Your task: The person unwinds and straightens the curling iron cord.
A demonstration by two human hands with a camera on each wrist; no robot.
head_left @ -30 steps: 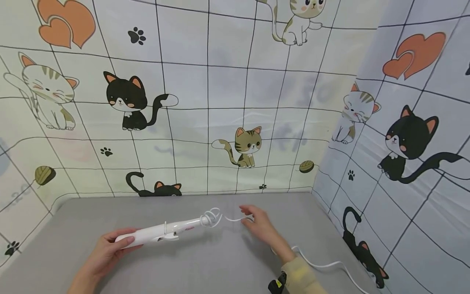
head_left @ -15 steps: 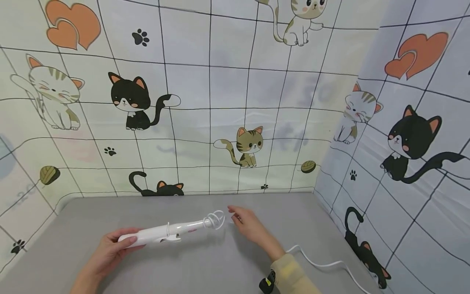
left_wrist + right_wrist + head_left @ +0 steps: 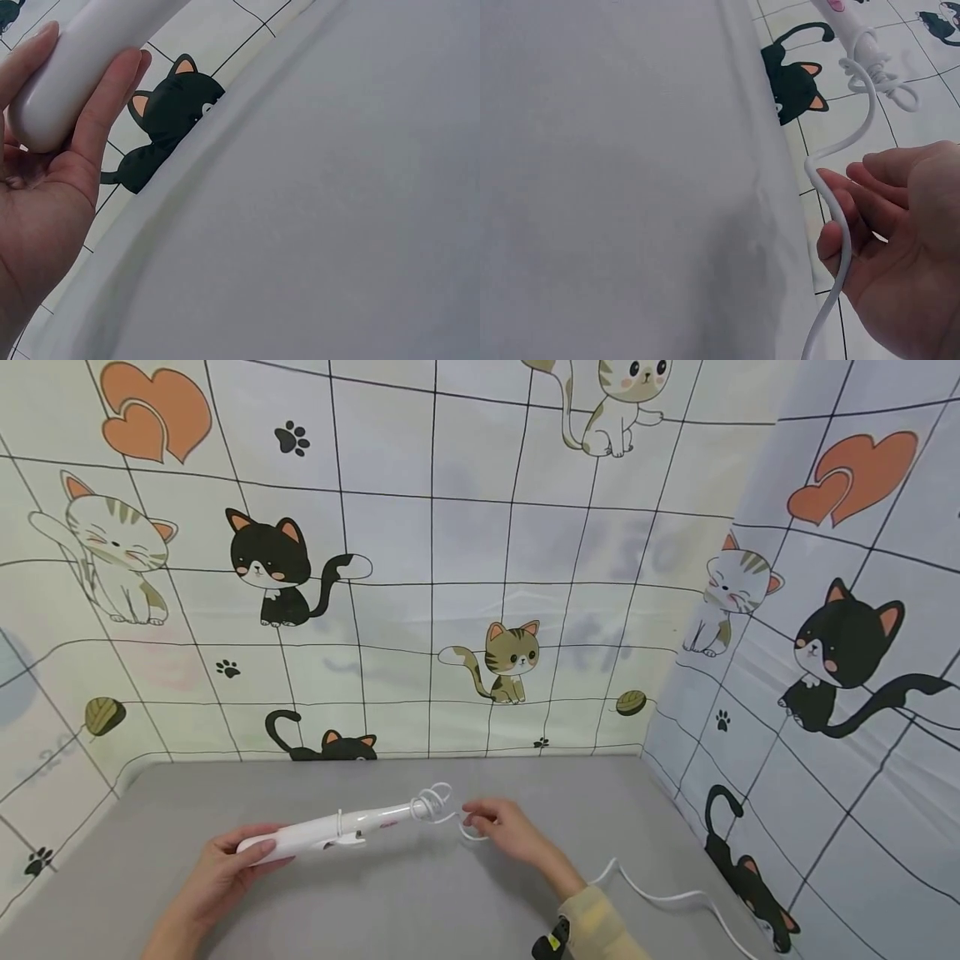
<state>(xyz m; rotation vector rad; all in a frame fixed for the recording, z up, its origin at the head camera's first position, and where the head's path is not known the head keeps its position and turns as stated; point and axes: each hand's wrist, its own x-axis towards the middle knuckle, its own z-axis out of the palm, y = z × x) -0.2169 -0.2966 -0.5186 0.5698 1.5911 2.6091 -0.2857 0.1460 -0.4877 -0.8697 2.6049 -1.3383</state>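
Observation:
My left hand [image 3: 231, 864] grips the thick, rounded end of a white curling iron [image 3: 311, 836], thumb on the near side and fingers behind. The iron slants up to the right, with a small lever on its underside. A white cord [image 3: 832, 196] is wound in loose loops about its thin end. My right hand [image 3: 900, 240] is just right of those loops, fingers loosely bent and thumb apart from the cord. In the right wrist view the cord runs down across the little finger and palm. In the left wrist view only the iron's thick end [image 3: 71, 82] shows in the hand.
A grey cloth-covered table [image 3: 360, 910] lies below both hands. More white cord [image 3: 667, 900] trails over its right side and out of view at the bottom. White curtains [image 3: 390, 543] printed with cats and grid lines close off the back and sides.
My right hand moved left toward the wound loops, then slightly down. A bend of cord now hangs by its fingers. My left hand still holds the curling iron in nearly the same place.

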